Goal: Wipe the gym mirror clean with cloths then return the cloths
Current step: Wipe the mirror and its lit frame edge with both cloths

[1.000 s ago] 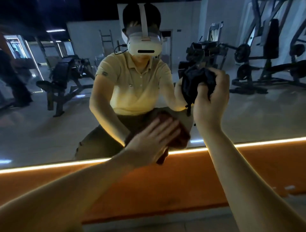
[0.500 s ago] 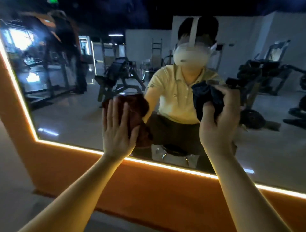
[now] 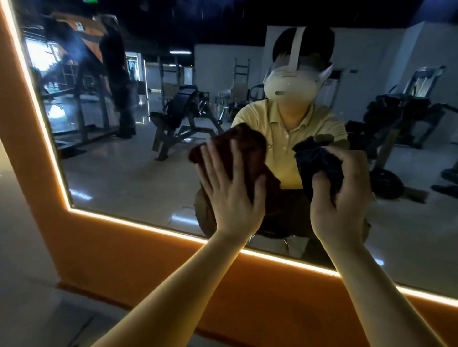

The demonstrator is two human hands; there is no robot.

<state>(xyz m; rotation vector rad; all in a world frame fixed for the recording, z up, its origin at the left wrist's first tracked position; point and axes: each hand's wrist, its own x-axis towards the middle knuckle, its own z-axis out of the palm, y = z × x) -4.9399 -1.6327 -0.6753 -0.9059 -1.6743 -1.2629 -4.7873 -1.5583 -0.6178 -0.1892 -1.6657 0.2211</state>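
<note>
step: wiping is being done, roughly mid-task; nothing is being returned yet
left hand [image 3: 233,195]: being pressed flat, fingers straight and spread, on the brown cloth [image 3: 245,146] against the mirror [image 3: 124,173], low centre
right hand [image 3: 344,198]: being kept curled round the bunched dark cloth [image 3: 319,163], just right of the brown one
next move: probably even-pressure sweeps being carried across the remaining glass
writing: nothing is being made out; green sign [image 3: 90,1] far top left is too blurry
</note>
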